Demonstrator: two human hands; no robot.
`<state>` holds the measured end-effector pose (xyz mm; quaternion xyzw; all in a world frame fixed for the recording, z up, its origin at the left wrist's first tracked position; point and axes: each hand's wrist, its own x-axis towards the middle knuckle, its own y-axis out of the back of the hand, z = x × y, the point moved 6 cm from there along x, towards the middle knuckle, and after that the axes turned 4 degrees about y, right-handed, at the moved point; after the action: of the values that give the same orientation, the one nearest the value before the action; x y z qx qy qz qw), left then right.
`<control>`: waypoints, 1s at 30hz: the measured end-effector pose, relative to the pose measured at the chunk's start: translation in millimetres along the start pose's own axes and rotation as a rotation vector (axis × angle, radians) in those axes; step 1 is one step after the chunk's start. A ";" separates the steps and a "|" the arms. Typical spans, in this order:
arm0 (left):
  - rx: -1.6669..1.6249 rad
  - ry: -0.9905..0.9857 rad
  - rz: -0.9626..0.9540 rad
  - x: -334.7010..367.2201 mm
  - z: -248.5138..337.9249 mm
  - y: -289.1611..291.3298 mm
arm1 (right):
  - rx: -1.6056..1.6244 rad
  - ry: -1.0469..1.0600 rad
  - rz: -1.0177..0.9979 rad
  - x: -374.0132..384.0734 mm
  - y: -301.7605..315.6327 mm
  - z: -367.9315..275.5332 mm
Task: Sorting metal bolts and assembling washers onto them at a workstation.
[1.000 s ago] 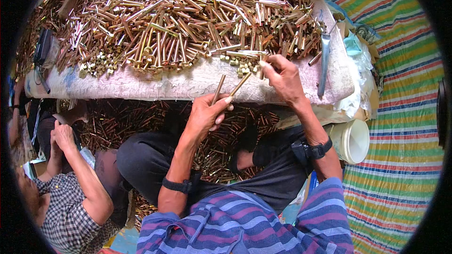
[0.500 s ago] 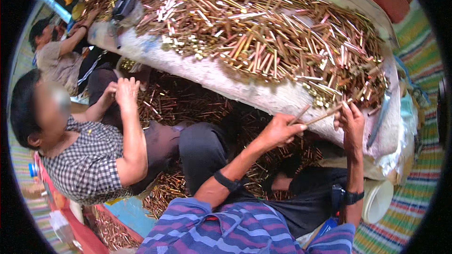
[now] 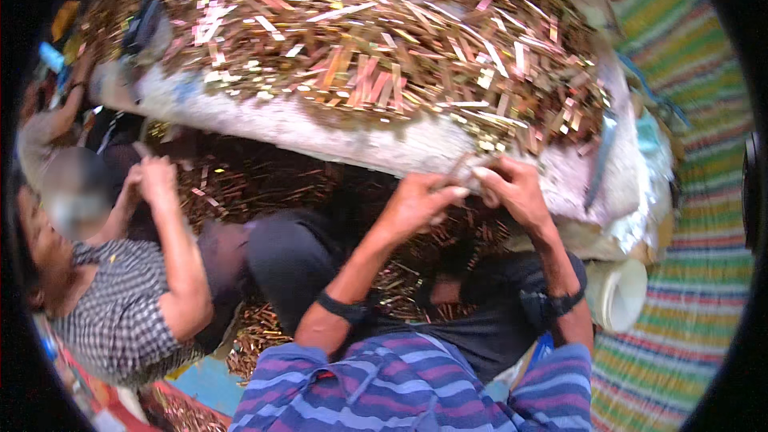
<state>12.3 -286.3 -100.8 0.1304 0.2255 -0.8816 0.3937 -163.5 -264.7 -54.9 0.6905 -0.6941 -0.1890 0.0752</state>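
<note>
Striped sheeting (image 3: pixel 688 232) spreads beyond the right edge of a pale padded surface (image 3: pixel 384 144). Before the front edge, the left hand (image 3: pixel 424 200) pinches a slim brown rod (image 3: pixel 462 164), blurred; the right hand (image 3: pixel 514 188) bends narrow just beside it, though whether it grips anything cannot be told. Small gold pieces (image 3: pixel 492 145) lie near the front edge, heaped metal rods (image 3: pixel 360 40) behind them. One white bucket (image 3: pixel 602 292) stands near the front right corner.

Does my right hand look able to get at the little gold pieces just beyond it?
Probably yes: the right hand is close to the little gold pieces, with nothing visible blocking the way. It seems busy beside the left hand, though, and blur hides whether it holds anything.
</note>
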 end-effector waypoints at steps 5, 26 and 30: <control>-0.126 -0.016 0.055 8.9 -7.6 7.7 | 0.182 -0.008 0.035 5.9 23.4 2.0; -0.120 -0.147 0.078 15.2 -18.3 8.6 | -0.558 0.266 0.233 8.2 14.1 -15.2; -0.080 -0.200 0.061 20.8 -22.0 8.3 | -0.090 0.036 0.166 -3.1 29.8 -2.4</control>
<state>6.0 -293.4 -130.8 0.0326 0.2158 -0.8681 0.4458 -190.2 -262.7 -41.3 0.6297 -0.7384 -0.2006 0.1341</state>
